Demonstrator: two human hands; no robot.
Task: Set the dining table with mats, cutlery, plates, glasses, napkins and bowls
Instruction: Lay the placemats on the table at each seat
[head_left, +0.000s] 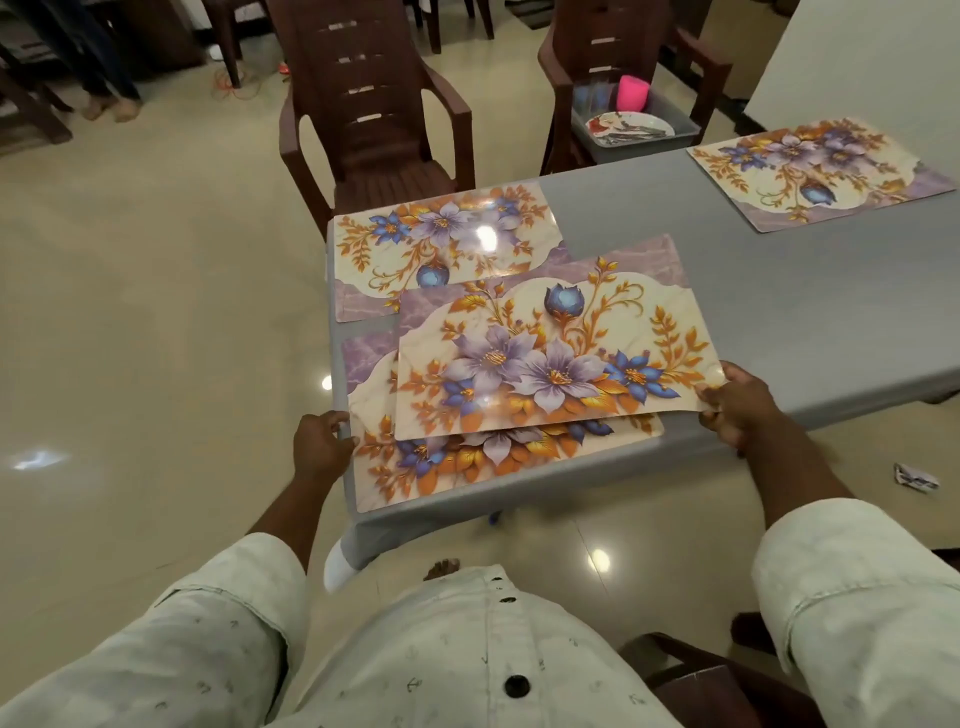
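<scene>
From my feed, the right hand (740, 410) is pinching the near right corner of the top mat (550, 353), which sits a bit skewed over a bottom mat (467, 467) at the table's (779, 312) near corner. The left hand (322, 441) has its fingers curled on the bottom mat's left edge, right at the table rim. Third mat (447, 244) lies flat at about 11 o'clock from the top one, slightly tucked under it. Fourth mat (821, 171) is way off at 2 o'clock. A gray tray (639, 119) with plate, cutlery and a pink cup (632, 93) sits on the brown chair (597, 52) at 1 o'clock.
</scene>
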